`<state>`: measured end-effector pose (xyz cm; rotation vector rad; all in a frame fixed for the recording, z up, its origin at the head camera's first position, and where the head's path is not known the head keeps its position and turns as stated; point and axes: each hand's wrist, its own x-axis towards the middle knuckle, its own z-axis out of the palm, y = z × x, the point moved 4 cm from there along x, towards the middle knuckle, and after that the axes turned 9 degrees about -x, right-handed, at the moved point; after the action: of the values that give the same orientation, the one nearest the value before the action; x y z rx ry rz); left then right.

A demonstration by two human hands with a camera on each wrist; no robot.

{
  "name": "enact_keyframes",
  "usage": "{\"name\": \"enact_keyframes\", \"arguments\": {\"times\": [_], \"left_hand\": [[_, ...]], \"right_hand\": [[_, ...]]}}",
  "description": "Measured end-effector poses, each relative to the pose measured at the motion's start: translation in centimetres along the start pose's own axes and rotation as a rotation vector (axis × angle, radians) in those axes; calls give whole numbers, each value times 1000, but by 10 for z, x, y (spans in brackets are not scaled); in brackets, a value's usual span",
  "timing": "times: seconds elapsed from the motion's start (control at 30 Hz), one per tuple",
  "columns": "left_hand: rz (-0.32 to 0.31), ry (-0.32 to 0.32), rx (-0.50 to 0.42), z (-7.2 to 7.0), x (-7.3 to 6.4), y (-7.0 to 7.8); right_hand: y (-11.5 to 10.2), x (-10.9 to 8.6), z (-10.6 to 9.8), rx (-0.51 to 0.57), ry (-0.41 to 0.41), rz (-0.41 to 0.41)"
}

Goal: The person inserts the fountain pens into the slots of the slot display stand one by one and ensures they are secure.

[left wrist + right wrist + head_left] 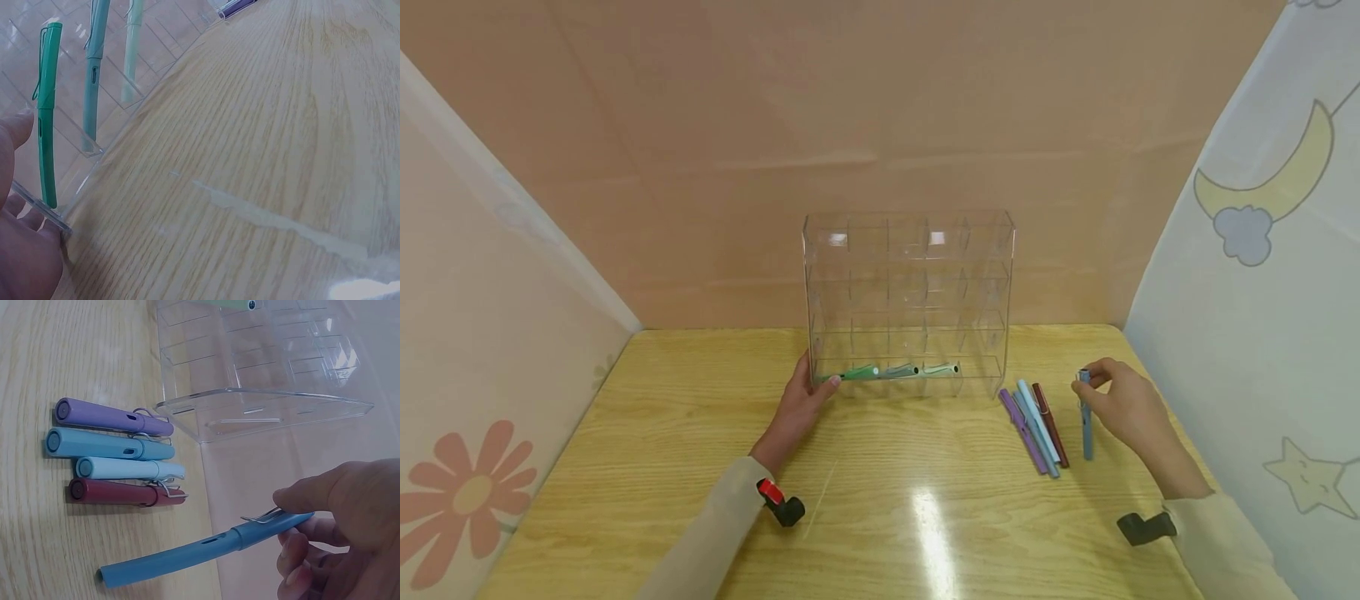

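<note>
My right hand (1126,405) pinches a blue pen (187,553) by its clipped cap end, the barrel slanting down to the table. Beside it lie a purple pen (112,417), a grey-blue pen (100,444), a light blue pen (125,468) and a dark red pen (119,492). With my left hand (801,404) I grip the lower left corner of a clear compartment rack (906,304), thumb in front. Along its bottom row rest a green pen (47,112), a teal pen (94,75) and a pale green pen (132,53).
The rack stands upright on the wooden table (700,367), near the back wall covering (722,150). Patterned side panels (1262,333) flank the table. A pale strip (281,219) marks the tabletop in the left wrist view.
</note>
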<state>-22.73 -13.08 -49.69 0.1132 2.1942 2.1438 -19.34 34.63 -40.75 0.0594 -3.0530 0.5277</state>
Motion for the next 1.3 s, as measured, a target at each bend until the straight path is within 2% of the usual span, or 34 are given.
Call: {"name": "enact_keyframes", "arguments": {"times": [0.53,1.3], "left_hand": [[8,-5,-6,0,0,-2],[16,-11,-38,0,1,-3]], "right_hand": [[0,-3,-7,-4,-17,28],[2,-6,-12,-9,31,36]]}}
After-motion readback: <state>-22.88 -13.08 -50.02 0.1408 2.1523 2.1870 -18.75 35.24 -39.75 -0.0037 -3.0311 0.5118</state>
